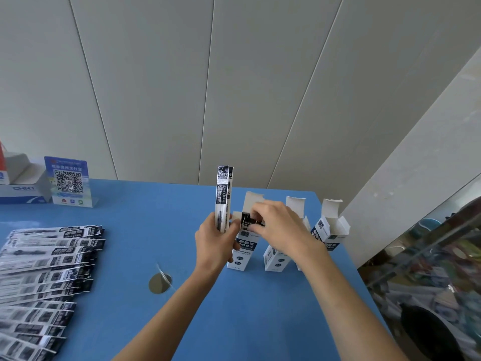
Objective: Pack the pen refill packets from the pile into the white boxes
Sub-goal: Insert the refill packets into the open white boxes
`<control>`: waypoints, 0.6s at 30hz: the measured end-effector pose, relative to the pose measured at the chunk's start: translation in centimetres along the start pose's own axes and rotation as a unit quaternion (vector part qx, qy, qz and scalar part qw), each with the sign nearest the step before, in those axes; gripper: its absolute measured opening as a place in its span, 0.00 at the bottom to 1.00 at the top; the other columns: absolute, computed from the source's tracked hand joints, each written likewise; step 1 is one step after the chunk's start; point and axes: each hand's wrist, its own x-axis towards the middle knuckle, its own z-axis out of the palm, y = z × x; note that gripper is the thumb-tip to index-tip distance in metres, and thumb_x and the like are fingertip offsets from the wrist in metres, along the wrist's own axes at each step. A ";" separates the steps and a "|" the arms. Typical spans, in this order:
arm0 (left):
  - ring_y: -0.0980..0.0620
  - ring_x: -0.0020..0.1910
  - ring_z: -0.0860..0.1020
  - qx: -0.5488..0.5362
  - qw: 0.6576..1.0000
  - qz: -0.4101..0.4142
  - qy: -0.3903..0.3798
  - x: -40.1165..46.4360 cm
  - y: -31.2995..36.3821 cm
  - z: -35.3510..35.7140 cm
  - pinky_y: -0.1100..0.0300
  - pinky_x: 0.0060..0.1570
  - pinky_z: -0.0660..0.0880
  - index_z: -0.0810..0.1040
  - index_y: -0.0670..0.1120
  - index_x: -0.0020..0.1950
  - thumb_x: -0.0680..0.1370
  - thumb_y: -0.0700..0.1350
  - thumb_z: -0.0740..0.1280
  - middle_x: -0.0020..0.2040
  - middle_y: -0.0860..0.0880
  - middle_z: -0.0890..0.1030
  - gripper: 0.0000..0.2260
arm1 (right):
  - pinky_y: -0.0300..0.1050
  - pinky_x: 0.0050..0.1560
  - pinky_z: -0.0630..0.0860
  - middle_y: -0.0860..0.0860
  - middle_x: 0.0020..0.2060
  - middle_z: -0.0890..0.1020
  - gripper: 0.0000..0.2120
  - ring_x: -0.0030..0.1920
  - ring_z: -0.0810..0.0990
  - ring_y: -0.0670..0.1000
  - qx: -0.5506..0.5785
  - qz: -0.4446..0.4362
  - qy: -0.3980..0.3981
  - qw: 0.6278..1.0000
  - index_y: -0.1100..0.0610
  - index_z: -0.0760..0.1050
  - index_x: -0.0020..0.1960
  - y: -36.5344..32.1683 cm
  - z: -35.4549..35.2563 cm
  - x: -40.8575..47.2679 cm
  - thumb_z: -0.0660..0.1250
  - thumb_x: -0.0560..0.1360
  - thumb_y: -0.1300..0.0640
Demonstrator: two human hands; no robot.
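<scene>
Three white boxes with blue print stand upright on the blue table, their top flaps open. My left hand (214, 243) holds a few pen refill packets (223, 198) upright, just left of the nearest box (242, 254). My right hand (276, 225) rests on that box's open top, fingers pinching the dark ends of packets sticking out of it. The middle box (276, 259) and the right box (328, 230) are partly hidden behind my right wrist. A fanned pile of packets (44, 277) lies at the table's left.
A blue QR-code stand (69, 181) and a white carton (19, 190) sit at the far left back. A round cable hole (159, 282) is in the tabletop. A glass display case (429, 269) borders the table's right edge. A panelled wall stands behind.
</scene>
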 end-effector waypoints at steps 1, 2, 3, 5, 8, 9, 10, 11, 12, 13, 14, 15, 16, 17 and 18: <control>0.58 0.17 0.70 -0.001 1.000 0.001 0.000 0.0 0.0 0.0 0.65 0.17 0.66 0.74 0.36 0.49 0.77 0.42 0.68 0.36 0.33 0.80 0.08 | 0.46 0.41 0.72 0.49 0.47 0.78 0.06 0.46 0.76 0.53 0.011 -0.005 -0.003 1.000 0.53 0.73 0.50 -0.1 0.0 0.0 0.68 0.75 0.54; 0.58 0.17 0.71 -0.002 1.000 0.002 0.000 0.0 0.1 0.0 0.65 0.17 0.66 0.74 0.36 0.49 0.77 0.42 0.68 0.36 0.33 0.80 0.08 | 0.46 0.42 0.73 0.50 0.48 0.79 0.06 0.47 0.77 0.54 0.017 -0.009 -0.005 1.000 0.52 0.74 0.51 -0.1 0.1 0.0 0.67 0.75 0.56; 0.58 0.17 0.71 -0.003 1.000 0.002 0.000 0.0 0.1 0.0 0.64 0.18 0.66 0.74 0.37 0.49 0.77 0.42 0.68 0.37 0.33 0.80 0.08 | 0.47 0.42 0.74 0.51 0.48 0.80 0.06 0.47 0.77 0.55 0.016 -0.009 -0.011 1.000 0.51 0.74 0.52 -0.1 0.2 0.0 0.67 0.76 0.57; 0.57 0.18 0.72 -0.003 1.000 0.002 0.000 0.0 0.0 0.0 0.64 0.18 0.67 0.75 0.37 0.49 0.77 0.41 0.68 0.36 0.34 0.80 0.08 | 0.48 0.41 0.74 0.53 0.47 0.80 0.05 0.47 0.78 0.56 0.002 -0.006 -0.028 1.000 0.52 0.76 0.52 -0.2 0.3 -0.1 0.65 0.77 0.58; 0.56 0.20 0.73 -0.005 1.000 0.000 -0.001 0.1 -0.1 0.1 0.63 0.18 0.68 0.75 0.38 0.49 0.77 0.41 0.68 0.36 0.36 0.80 0.07 | 0.46 0.39 0.70 0.53 0.45 0.81 0.05 0.47 0.78 0.56 -0.012 -0.003 -0.026 1.000 0.52 0.79 0.51 -0.3 0.0 0.3 0.66 0.76 0.57; 0.55 0.21 0.74 -0.007 1.000 -0.001 -0.001 0.1 -0.2 0.1 0.62 0.19 0.68 0.75 0.38 0.49 0.77 0.41 0.68 0.35 0.37 0.80 0.07 | 0.45 0.39 0.68 0.52 0.45 0.82 0.05 0.47 0.78 0.55 -0.013 -0.001 -0.018 1.000 0.51 0.80 0.50 -0.4 -0.1 0.4 0.67 0.76 0.56; 0.55 0.22 0.75 -0.009 1.000 -0.002 0.000 0.1 -0.2 0.1 0.62 0.19 0.69 0.75 0.38 0.49 0.77 0.41 0.68 0.35 0.38 0.80 0.07 | 0.45 0.39 0.67 0.52 0.45 0.82 0.05 0.47 0.78 0.55 -0.014 0.000 -0.009 1.000 0.51 0.80 0.50 -0.4 -0.2 0.5 0.67 0.76 0.55; 0.54 0.23 0.75 -0.010 1.000 -0.003 0.000 0.1 -0.3 0.1 0.62 0.19 0.69 0.75 0.38 0.48 0.76 0.41 0.68 0.35 0.39 0.80 0.07 | 0.45 0.40 0.67 0.52 0.45 0.82 0.05 0.48 0.78 0.55 -0.019 0.001 -0.007 1.000 0.52 0.80 0.51 -0.4 -0.2 0.5 0.67 0.76 0.55; 0.54 0.23 0.76 -0.009 1.000 -0.003 0.001 0.1 -0.3 0.1 0.62 0.19 0.69 0.75 0.38 0.48 0.76 0.41 0.68 0.35 0.39 0.80 0.07 | 0.45 0.40 0.68 0.53 0.45 0.82 0.06 0.48 0.78 0.55 -0.026 0.000 -0.015 1.000 0.52 0.80 0.51 -0.4 -0.1 0.6 0.67 0.76 0.55; 0.54 0.22 0.75 -0.006 1.000 -0.002 0.001 0.1 -0.3 0.1 0.62 0.19 0.69 0.75 0.38 0.48 0.76 0.41 0.68 0.34 0.39 0.80 0.07 | 0.45 0.40 0.69 0.53 0.46 0.82 0.06 0.48 0.79 0.56 -0.032 -0.002 -0.031 0.999 0.51 0.81 0.52 -0.5 0.0 0.6 0.67 0.76 0.56; 0.55 0.22 0.75 -0.004 1.000 0.000 0.001 0.1 -0.3 0.1 0.62 0.19 0.69 0.75 0.38 0.48 0.76 0.41 0.68 0.34 0.39 0.79 0.07 | 0.45 0.40 0.70 0.52 0.46 0.83 0.07 0.48 0.79 0.56 -0.031 -0.002 -0.049 0.998 0.51 0.81 0.52 -0.5 0.1 0.6 0.67 0.76 0.57; 0.55 0.21 0.74 -0.002 1.000 0.001 0.002 0.1 -0.3 0.1 0.62 0.19 0.69 0.75 0.38 0.48 0.77 0.41 0.68 0.34 0.38 0.79 0.07 | 0.45 0.41 0.72 0.52 0.47 0.83 0.08 0.48 0.80 0.56 -0.023 0.001 -0.064 0.998 0.50 0.81 0.52 -0.5 0.1 0.6 0.67 0.76 0.57; 0.56 0.20 0.74 0.000 1.000 0.003 0.002 0.1 -0.3 0.1 0.62 0.19 0.68 0.74 0.38 0.48 0.77 0.41 0.68 0.35 0.38 0.80 0.07 | 0.45 0.42 0.74 0.51 0.47 0.83 0.08 0.48 0.80 0.55 -0.011 0.006 -0.078 0.997 0.50 0.82 0.53 -0.5 0.1 0.8 0.67 0.76 0.57; 0.57 0.20 0.73 0.002 1.000 0.005 0.001 0.0 -0.3 0.1 0.63 0.19 0.68 0.74 0.38 0.48 0.77 0.41 0.68 0.34 0.38 0.80 0.07 | 0.46 0.43 0.75 0.51 0.47 0.83 0.08 0.48 0.80 0.54 0.002 0.013 -0.092 0.996 0.49 0.82 0.53 -0.4 -0.1 0.9 0.68 0.76 0.57; 0.57 0.19 0.72 0.003 1.000 0.007 0.001 0.0 -0.2 0.1 0.63 0.19 0.68 0.74 0.38 0.48 0.77 0.41 0.68 0.34 0.39 0.80 0.07 | 0.46 0.43 0.76 0.50 0.46 0.83 0.07 0.47 0.80 0.54 0.015 0.020 -0.102 0.994 0.49 0.82 0.52 -0.3 -0.2 1.1 0.68 0.75 0.55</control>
